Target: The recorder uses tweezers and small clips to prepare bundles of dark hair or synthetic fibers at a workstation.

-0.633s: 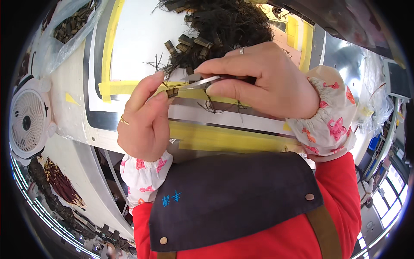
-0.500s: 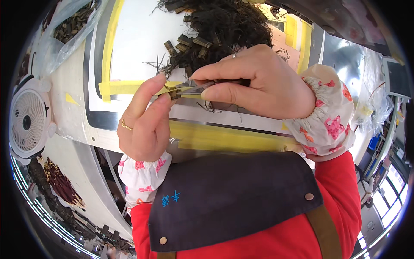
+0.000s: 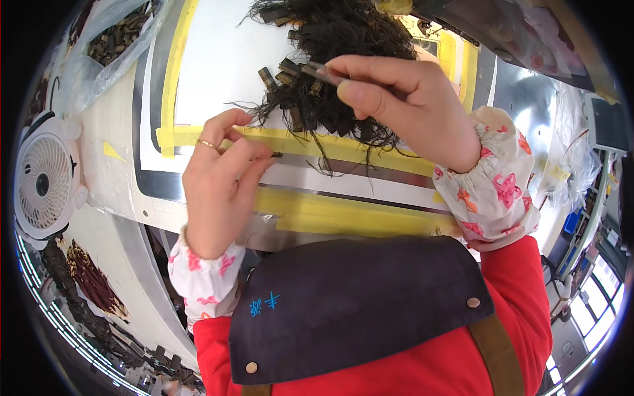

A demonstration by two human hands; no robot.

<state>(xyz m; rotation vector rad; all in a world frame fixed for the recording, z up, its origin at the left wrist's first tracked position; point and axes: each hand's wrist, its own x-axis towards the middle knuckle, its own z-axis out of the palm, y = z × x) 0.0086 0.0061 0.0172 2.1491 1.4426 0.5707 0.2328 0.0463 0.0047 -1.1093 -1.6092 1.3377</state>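
Note:
My right hand (image 3: 403, 99) pinches metal tweezers (image 3: 321, 74) between thumb and fingers. Their tips are over a pile of dark, thread-like strands (image 3: 356, 39) mixed with several small brown-black blocks (image 3: 288, 67). Lower down and to the left, my left hand (image 3: 228, 171) has its fingers curled toward the thumb. A small dark piece (image 3: 277, 155) sticks out between the left thumb and finger; most of it is hidden, so its kind does not show. A few loose strands trail from the pile toward the near edge of the white sheet (image 3: 224, 66).
Yellow tape (image 3: 170, 72) borders the sheet. At the far left lies a clear plastic bag (image 3: 142, 49) of similar dark blocks. A white fan (image 3: 45, 178) stands at the left edge. Clear plastic (image 3: 571, 132) hangs at the right.
The tweezers in my right hand have moved from the piece at my left fingers up to the pile. My left hand has drawn slightly down and turned.

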